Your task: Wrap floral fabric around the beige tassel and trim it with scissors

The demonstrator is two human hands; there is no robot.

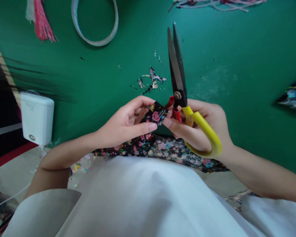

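My left hand [128,123] is closed around a piece of black floral fabric [156,116], its thumb pressed on the edge. Thumb and fingertips of my right hand [199,128] pinch the right side of that same piece. Scissors [179,65] with dark blades and yellow-and-red handles hang on my right hand, a yellow loop around the thumb. Their blades point away from me and lie nearly together, touching no fabric. More floral fabric [177,149] stretches below my hands along the table's near edge.
Small fabric scraps [153,79] lie on the green table [249,59] beyond my hands. A roll of tape [96,42] and a pink tassel [43,24] are at the far left, pale cords [219,4] at the top. A white box [37,118] stands left; patterned fabric [294,95] lies right.
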